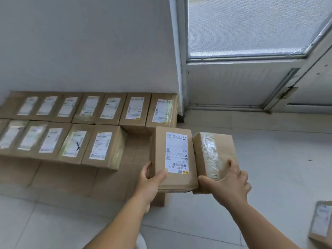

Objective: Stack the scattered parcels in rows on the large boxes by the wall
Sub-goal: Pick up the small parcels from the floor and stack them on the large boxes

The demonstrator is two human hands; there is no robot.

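My left hand (150,182) grips the near end of a brown parcel with a white shipping label (173,159), label side up. My right hand (231,180) grips a second brown parcel (213,155), its taped side up, right beside the first. Both parcels are held in the air over the right end of the large flat boxes (68,178) by the wall. On those boxes lie two rows of labelled parcels: a back row (111,107) against the wall and a front row (71,142). The front row ends left of the parcels I hold.
A white wall rises behind the boxes. A glazed door (242,51) stands at the right, with pale floor tiles (278,150) in front of it. One more labelled parcel (321,221) lies on the floor at the bottom right corner.
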